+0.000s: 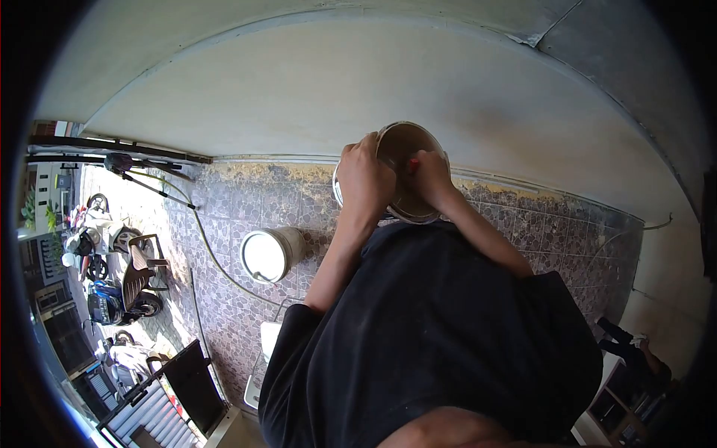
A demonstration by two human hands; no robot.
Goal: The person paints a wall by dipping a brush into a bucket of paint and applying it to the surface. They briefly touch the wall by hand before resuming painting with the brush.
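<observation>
A bucket (403, 133) is tilted so that its mouth faces me, close in front of my chest. Its inside looks brownish and wet. My left hand (366, 175) is closed over the bucket's left rim. Inside the mouth, my right hand (433, 179) is closed around a red handle (413, 165). The far end of that tool is lost in the shadow of the bucket, so its kind does not show.
A second white bucket (297, 245) stands on the patterned tile floor (224, 224) to the left. Near it runs a thin hose (213, 257). The pale wall (321, 89) rises ahead. Motorbikes and a brown chair (138, 280) stand outside at far left.
</observation>
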